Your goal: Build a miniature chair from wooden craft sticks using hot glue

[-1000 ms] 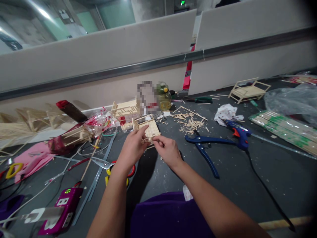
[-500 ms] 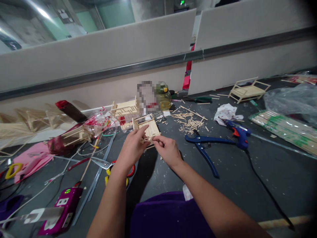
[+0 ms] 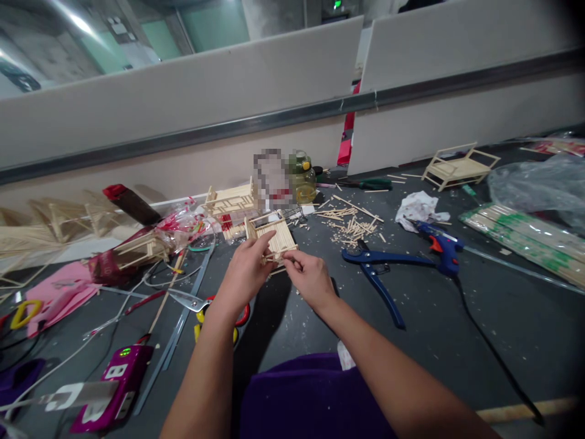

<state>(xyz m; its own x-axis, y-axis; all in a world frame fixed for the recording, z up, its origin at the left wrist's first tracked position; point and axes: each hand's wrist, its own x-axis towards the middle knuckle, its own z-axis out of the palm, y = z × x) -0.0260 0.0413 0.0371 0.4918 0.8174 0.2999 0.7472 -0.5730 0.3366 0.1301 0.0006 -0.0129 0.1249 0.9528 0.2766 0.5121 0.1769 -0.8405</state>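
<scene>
A small model made of thin wooden sticks (image 3: pixel 280 235) stands on the dark table in front of me, with a slatted top and a raised rail at the back. My left hand (image 3: pixel 247 266) is closed at its near left edge, thumb lying over the slats. At the near right corner, my right hand (image 3: pixel 311 275) pinches the model's front edge between thumb and fingers. Whether a separate loose stick is between the fingertips is too small to tell. Red and yellow scissors (image 3: pixel 199 308) lie partly beneath my left forearm.
Right of the hands lie a blue cutter (image 3: pixel 377 277), a blue glue gun (image 3: pixel 445 247) and crumpled tissue (image 3: pixel 418 208). Behind are cut sticks (image 3: pixel 354 227), a green-lidded jar (image 3: pixel 302 183) and another stick model (image 3: pixel 231 200). A purple power device (image 3: pixel 114 387) and cables occupy the left.
</scene>
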